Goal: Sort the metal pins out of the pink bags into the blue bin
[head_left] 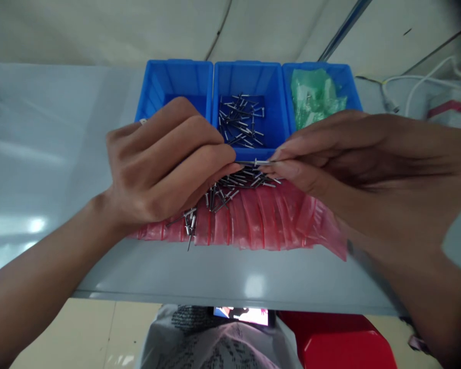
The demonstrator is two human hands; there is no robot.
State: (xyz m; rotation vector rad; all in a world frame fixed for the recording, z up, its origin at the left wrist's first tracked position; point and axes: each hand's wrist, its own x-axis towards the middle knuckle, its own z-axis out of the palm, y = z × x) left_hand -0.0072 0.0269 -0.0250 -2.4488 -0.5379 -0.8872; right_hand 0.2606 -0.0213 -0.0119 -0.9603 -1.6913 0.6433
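Observation:
Between my two hands a single pop rivet (256, 162) lies level, just over the front rim of the middle blue bin. My left hand (172, 159) pinches its thin pin end between thumb and forefinger. The thicker end sits in the fingertips of my right hand (330, 154). Under them a heap of loose rivets (230, 187) rests on a row of pink plastic bags (253, 220), partly covered by my left hand. More rivets (240, 120) fill the bottom of the middle blue bin (249, 77).
The left blue bin (179, 77) is partly hidden by my left hand. A green plastic bag (315, 97) lies in the right blue bin (286, 77). White cables (415, 77) run at the back right. Below the table edge are a lit phone (242, 313) and a red stool (341, 343).

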